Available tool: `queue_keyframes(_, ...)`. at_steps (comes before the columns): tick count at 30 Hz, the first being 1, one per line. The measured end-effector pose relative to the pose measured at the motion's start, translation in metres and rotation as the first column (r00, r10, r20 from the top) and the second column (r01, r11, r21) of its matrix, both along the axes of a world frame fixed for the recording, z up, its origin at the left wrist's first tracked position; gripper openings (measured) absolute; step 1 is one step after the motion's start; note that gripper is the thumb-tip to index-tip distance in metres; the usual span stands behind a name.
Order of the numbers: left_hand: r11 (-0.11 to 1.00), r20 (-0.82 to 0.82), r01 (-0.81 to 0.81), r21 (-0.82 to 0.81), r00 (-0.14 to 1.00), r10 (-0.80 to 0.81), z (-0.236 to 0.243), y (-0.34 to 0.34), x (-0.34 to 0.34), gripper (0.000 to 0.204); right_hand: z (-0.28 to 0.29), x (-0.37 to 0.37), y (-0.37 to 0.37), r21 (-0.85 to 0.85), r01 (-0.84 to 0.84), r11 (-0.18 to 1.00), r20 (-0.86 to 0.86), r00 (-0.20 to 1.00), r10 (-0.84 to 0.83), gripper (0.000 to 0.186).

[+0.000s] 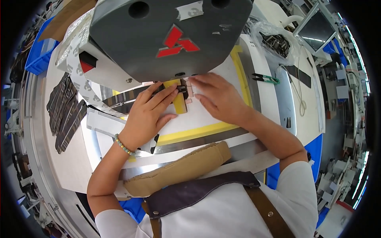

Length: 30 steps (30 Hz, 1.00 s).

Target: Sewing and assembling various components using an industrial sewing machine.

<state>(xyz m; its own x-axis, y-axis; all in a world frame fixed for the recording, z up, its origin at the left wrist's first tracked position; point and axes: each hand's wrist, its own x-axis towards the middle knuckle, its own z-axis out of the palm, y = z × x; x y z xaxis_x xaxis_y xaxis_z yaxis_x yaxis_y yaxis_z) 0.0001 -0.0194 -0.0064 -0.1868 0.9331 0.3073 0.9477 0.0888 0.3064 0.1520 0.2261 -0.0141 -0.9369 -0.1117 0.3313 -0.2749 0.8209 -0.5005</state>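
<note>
My left hand (pixel 146 112) lies flat, its fingers stretched over a dark striped strap (pixel 126 97) and onto a yellow strip (pixel 181 105) that crosses the strap's end. My right hand (pixel 225 100) is just right of that end, thumb and fingers apart, with fingertips close to a small pinkish piece (pixel 189 100) and a dark fitting (pixel 184 90). Above both hands hangs the dark grey head (pixel 158 35) of what looks like a sewing machine; it hides whatever lies directly under it. A beaded bracelet (pixel 124 145) circles my left wrist.
Several striped straps (pixel 66 113) lie in a pile at the left. Yellow tape (pixel 198 132) edges the white work plate. Thread snips (pixel 266 78) and a plastic bag of dark pieces (pixel 276 43) are to the right. A tan padded roll (pixel 178 168) runs along the near edge.
</note>
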Motion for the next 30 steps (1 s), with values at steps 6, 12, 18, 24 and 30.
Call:
queue_keyframes(6, 0.999, -0.137, -0.025, -0.040, 0.990, 0.020, 0.001, 0.002, 0.010, 0.063, -0.002, -0.003, 0.011, 0.246, 0.068, 0.967, -0.068, 0.996, -0.053, 0.054)
queue_keyframes(12, 0.997, -0.121, -0.049, -0.063, 0.992, 0.041, 0.002, 0.003, 0.013, 0.063, -0.001, 0.004, 0.003, 0.235, 0.038, 0.971, -0.044, 0.999, -0.028, 0.054)
queue_keyframes(18, 0.994, -0.054, -0.100, -0.046, 0.994, 0.098, 0.001, 0.002, 0.011, 0.068, 0.001, 0.004, -0.004, 0.351, 0.002, 0.936, -0.017, 1.000, 0.004, 0.058)
queue_keyframes(24, 0.999, -0.007, -0.048, 0.021, 0.999, 0.048, 0.000, -0.002, 0.008, 0.066, -0.004, 0.006, -0.003, 0.359, 0.006, 0.933, -0.027, 1.000, 0.004, 0.059)
queue_keyframes(30, 1.000, -0.099, -0.022, -0.006, 0.995, 0.021, 0.000, -0.001, 0.007, 0.063, -0.008, 0.007, -0.002, 0.362, 0.018, 0.932, -0.042, 0.999, -0.003, 0.060)
